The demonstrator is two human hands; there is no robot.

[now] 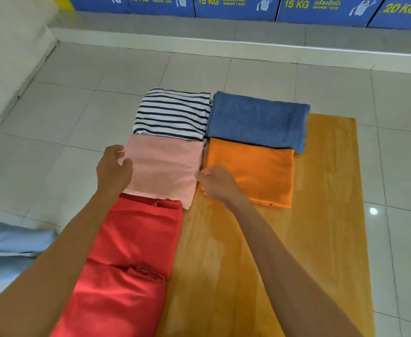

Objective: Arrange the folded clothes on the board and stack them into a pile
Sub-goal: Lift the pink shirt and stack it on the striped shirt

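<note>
The folded pale-pink cloth (164, 167) lies between both hands, left hand (113, 166) loosely curled at its nine-o'clock edge, right hand (215, 182) pinching its three-o'clock edge.

- Left hand (114, 166): arm stretched forward, palm down, fingers loosely curled and parted.
- Right hand (218, 182): arm extended, knuckles up, fingers bunched in a pinch.
</note>
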